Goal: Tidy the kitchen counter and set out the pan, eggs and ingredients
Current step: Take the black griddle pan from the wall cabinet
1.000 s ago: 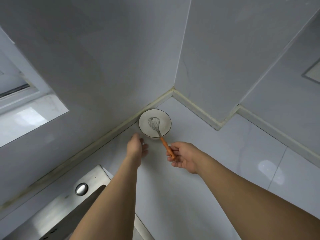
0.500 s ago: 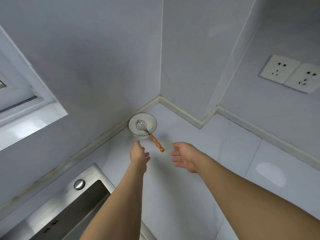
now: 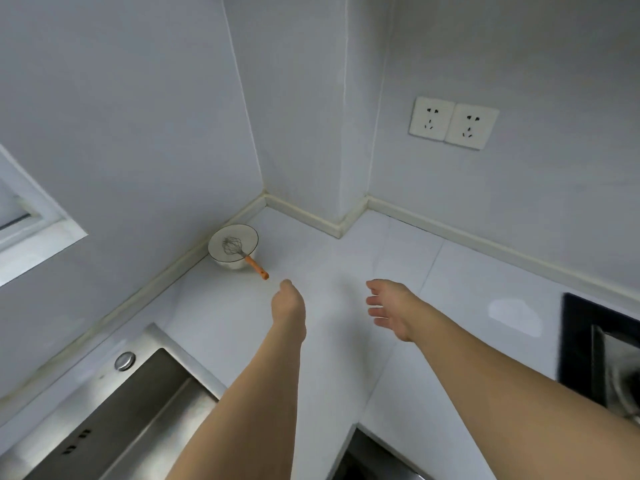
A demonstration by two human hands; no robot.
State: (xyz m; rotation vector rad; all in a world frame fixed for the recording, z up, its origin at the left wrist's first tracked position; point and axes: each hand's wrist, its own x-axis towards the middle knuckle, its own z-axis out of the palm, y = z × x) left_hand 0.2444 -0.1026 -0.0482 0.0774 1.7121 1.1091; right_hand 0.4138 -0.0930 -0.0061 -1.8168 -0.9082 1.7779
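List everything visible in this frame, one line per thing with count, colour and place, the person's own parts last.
bowl: 1, white with dark rim, on the counter in the back left corner by the wall.
whisk: 1, metal wires, orange handle, head in the bowl, handle over the rim.
counter: 1, white, L-shaped along the walls.
sink: 1, steel, lower left.
sockets: 2, white, on the right wall.
stove: 1, black, right edge, partly cut off.
window frame: 1, white, left wall.
left hand: 1, above the counter, holds nothing.
right hand: 1, fingers spread, holds nothing.
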